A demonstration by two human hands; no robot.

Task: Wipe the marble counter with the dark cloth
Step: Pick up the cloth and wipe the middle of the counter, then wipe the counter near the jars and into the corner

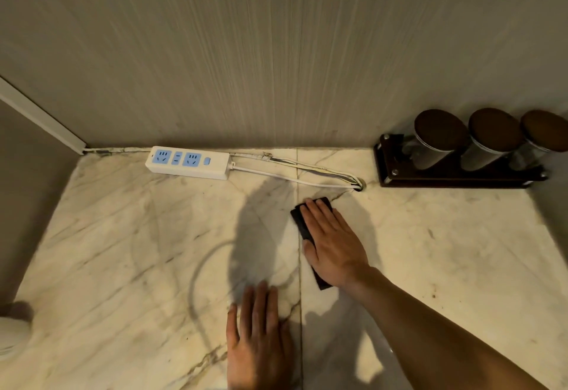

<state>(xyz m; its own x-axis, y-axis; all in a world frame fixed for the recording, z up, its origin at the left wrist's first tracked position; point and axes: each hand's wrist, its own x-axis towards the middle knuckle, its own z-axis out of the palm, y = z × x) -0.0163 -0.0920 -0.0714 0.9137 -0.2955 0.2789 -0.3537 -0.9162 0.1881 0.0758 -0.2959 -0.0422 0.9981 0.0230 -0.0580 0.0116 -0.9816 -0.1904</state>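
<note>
The marble counter [123,251] is pale with grey and brown veins and a seam down its middle. A small dark cloth [302,225], folded into a strip, lies flat on it just right of the seam. My right hand [333,243] presses flat on the cloth, fingers together, covering most of it; only its left edge and near end show. My left hand [258,340] rests palm down on the bare marble near the front edge, fingers slightly spread, holding nothing.
A white power strip [189,162] with blue sockets lies against the back wall, its cables [295,171] running into a hole in the counter [361,186]. A dark rack [430,179] with three lidded jars stands at back right. A white rounded object [12,334] is at far left.
</note>
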